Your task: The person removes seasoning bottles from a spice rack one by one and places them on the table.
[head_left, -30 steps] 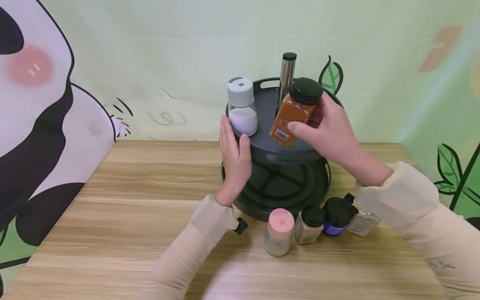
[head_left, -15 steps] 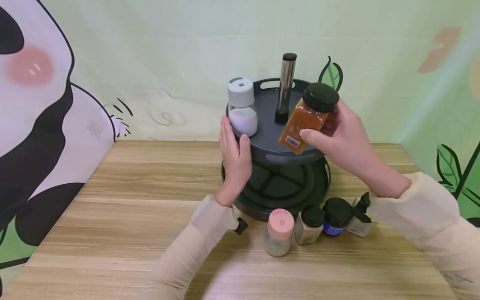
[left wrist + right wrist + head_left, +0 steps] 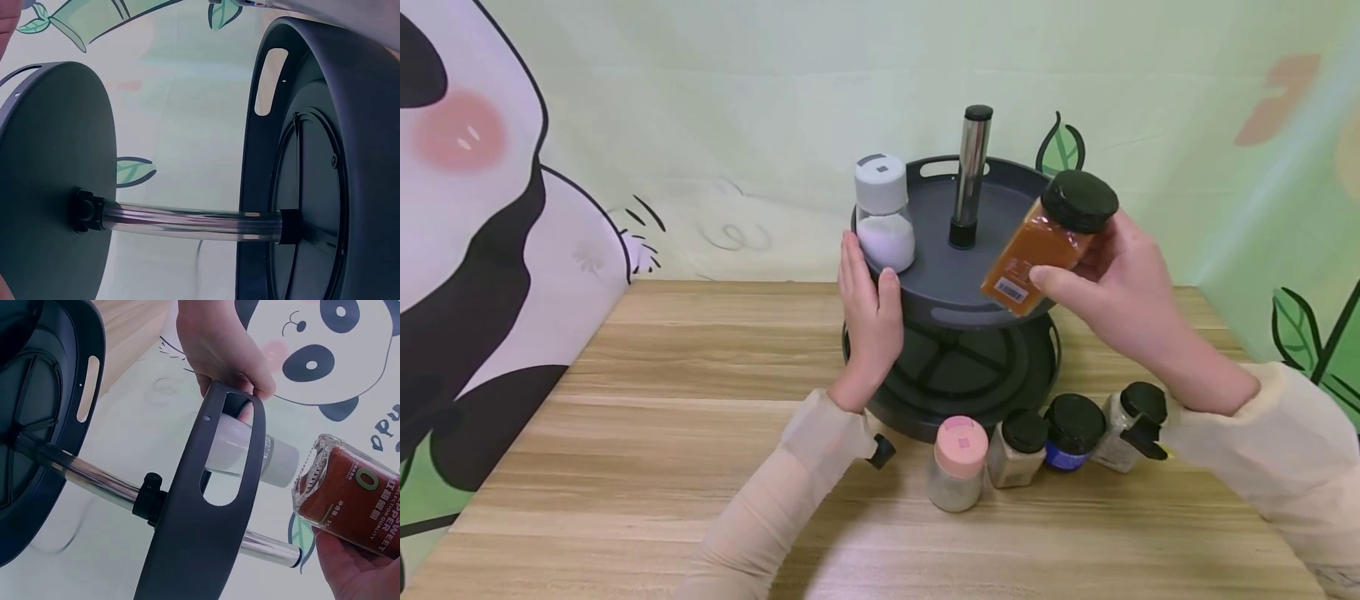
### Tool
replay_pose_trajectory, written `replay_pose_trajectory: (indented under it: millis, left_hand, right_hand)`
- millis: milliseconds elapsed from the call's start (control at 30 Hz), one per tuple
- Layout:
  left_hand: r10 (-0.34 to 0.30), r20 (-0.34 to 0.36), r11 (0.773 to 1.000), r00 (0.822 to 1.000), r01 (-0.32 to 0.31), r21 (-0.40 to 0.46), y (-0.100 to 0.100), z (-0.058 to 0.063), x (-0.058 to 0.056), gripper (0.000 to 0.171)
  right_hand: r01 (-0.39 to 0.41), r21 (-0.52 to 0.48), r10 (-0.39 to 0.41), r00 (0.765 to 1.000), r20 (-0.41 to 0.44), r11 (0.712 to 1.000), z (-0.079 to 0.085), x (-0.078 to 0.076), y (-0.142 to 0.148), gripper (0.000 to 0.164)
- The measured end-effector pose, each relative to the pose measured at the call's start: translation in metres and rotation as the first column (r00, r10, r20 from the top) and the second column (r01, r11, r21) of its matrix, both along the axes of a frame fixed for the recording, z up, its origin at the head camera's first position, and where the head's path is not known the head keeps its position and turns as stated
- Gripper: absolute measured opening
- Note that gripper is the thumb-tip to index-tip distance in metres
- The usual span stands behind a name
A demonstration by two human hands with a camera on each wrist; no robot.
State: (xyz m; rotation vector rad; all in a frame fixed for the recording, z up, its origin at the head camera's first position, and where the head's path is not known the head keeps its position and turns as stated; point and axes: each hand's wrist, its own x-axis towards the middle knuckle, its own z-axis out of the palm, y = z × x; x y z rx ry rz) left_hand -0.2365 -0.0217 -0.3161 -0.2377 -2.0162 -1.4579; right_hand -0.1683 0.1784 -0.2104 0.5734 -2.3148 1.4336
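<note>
My right hand [image 3: 1131, 296] holds a spice jar [image 3: 1037, 260] with a black lid and orange-red powder, tilted over the right front rim of a black two-tier turntable rack [image 3: 936, 287]. Its thumb lies across the jar's front. In the right wrist view, the clear jar [image 3: 350, 494] shows printed lettering, with fingertips beneath. My left hand [image 3: 872, 325] rests against the left side of the upper tray, fingers straight. Right beside those fingers, a white-lidded jar [image 3: 883, 212] of white contents stands on that tray. A steel post [image 3: 972, 175] rises from the tray's middle.
Before the rack on the wooden table [image 3: 700, 467] stand a pink-lidded jar [image 3: 958, 467], a black-lidded square jar [image 3: 1018, 450], a blue-labelled jar [image 3: 1072, 433] and another black-lidded jar [image 3: 1131, 425]. The lower tray [image 3: 955, 375] lies beneath the upper one. A printed curtain [image 3: 737, 125] hangs behind.
My right hand has carried the orange-red spice jar rightward and slightly down, away from the post to the tray's right rim. The left hand and the white-lidded jar have stayed put.
</note>
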Motion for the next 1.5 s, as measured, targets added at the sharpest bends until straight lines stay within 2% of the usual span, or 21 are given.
replay_pose_trajectory:
  millis: [267, 633, 1100, 1500]
  left_hand:
    - [-0.005, -0.002, 1.000, 1.000, 0.005, 0.003, 0.000, 0.001, 0.000, 0.065]
    - [-0.012, -0.003, 1.000, 1.000, 0.012, 0.010, 0.000, 0.002, -0.001, 0.067]
    - [-0.002, -0.005, 1.000, 1.000, 0.002, 0.002, 0.000, 0.000, 0.000, 0.066]
    - [-0.001, -0.010, 1.000, 1.000, 0.001, 0.005, 0.000, 0.000, 0.000, 0.066]
  right_hand:
    - [0.018, -0.011, -0.018, 1.000, -0.003, 1.000, -0.003, 0.002, 0.010, 0.039]
    - [0.100, 0.028, -0.100, 0.995, 0.017, 0.995, -0.006, 0.007, 0.024, 0.039]
    - [0.153, 0.029, -0.154, 0.988, 0.023, 0.988, -0.014, 0.008, 0.045, 0.041]
    - [0.266, 0.114, -0.273, 0.961, 0.051, 0.957, -0.022, 0.009, 0.063, 0.043]
